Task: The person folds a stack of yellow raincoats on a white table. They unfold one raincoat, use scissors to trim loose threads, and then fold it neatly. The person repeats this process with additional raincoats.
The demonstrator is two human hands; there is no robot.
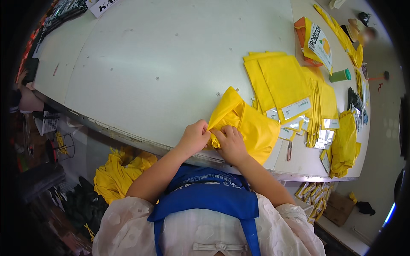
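White textured-cloth blouse point(192, 226): nearest us, six o'clock, our bright-blue cloth apron point(205, 202) over it.
Glossy yellow fabric bundle point(254, 130): twelve o'clock from us, on the pale smooth table point(149, 51) near its front edge.
Left hand point(195, 135): our fingertips clamped together on the bundle's left edge.
Right hand point(231, 144): our fingers bent onto its folds; whether they pinch, we cannot tell.
Flat yellow rectangular packets point(284, 81): two o'clock from the bundle.

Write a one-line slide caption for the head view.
Left hand and right hand hold yellow fabric beside flat yellow pieces on a pale table.
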